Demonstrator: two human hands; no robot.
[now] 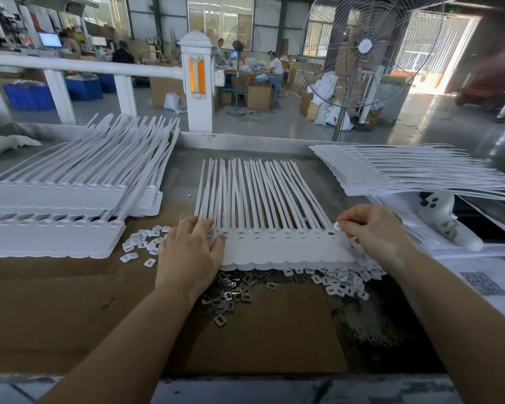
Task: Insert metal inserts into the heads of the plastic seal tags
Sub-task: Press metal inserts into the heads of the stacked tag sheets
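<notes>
The left hand (190, 252) is laid palm down on the left end of a sheet of white seal tags (286, 249), its fingers (204, 228) straight and spread over the tag heads, nothing being gripped. The right hand (375, 231) is held at the sheet's right end with its fingers curled, and a small white piece (337, 226) is pinched between thumb and forefinger just above the last tag head; what the piece is cannot be made out. The sheet lies in the middle of the desk (274, 330) on brown cardboard, its straps pointing away from the person. A heap of metal inserts (233, 290) is seen just in front of the sheet, partly hidden under its near edge and under the left wrist. White plastic caps (341, 282) are scattered to the right of the heap, and more lie at the left (143, 240). Stacks of tag sheets are piled at the far left (70, 193) and the far right (414, 170), both cut off by the frame edges. A printed square code on a paper (483, 282) at the right is too blurred to be read.
</notes>
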